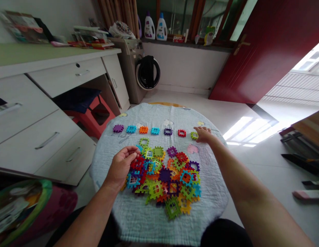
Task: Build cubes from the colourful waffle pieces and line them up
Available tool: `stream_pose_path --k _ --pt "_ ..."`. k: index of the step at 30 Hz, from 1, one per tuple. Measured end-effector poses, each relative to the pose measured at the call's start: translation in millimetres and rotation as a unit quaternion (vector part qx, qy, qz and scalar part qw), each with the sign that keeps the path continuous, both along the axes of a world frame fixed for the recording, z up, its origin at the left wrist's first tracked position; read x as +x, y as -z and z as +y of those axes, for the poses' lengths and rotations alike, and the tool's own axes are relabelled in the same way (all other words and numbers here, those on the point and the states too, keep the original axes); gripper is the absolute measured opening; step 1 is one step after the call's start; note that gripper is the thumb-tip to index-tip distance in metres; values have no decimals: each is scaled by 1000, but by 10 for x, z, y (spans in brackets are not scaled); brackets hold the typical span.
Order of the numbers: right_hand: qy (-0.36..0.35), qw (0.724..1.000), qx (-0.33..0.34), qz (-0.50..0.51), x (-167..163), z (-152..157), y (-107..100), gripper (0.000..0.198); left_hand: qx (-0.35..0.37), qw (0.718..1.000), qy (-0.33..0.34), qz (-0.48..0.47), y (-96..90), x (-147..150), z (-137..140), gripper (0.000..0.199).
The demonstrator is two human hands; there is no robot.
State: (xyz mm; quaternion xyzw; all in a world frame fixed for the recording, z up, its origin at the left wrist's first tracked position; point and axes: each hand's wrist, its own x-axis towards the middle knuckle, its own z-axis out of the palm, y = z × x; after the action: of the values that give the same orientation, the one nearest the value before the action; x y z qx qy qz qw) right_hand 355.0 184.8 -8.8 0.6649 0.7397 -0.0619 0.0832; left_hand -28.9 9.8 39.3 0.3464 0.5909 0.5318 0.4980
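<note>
My right hand (204, 134) is at the right end of a row of plastic building tiles with notched edges. Its thumb and fingers are around the right edge of a green window tile (194, 136), which lies on the cloth. My left hand (123, 162) hovers at the left side of a heap of mixed tiles (164, 175), its thumb and fingers curled together; whether anything small is pinched there is hidden. The row also has a red tile (182, 133), a dark purple tile (168, 131), an orange tile (143, 130), two blue ones and a solid purple tile (118, 128).
A pale blue cloth (138, 224) covers the round table. To the left are a white desk with drawers (46, 140), a red stool (101, 109) and a pink-green bin (59, 199). A washing machine (131, 68) and a red door (259, 51) stand beyond.
</note>
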Motion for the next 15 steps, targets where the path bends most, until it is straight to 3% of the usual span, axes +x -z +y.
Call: stream_pose_path --k 7,15 --pt "-35 998 3 56 -608 85 95 73 -3 1000 -6 -16 -17 22 -6 33" --pt "-35 998 -17 44 -941 183 113 39 0 1000 2 -25 -25 13 -7 34"
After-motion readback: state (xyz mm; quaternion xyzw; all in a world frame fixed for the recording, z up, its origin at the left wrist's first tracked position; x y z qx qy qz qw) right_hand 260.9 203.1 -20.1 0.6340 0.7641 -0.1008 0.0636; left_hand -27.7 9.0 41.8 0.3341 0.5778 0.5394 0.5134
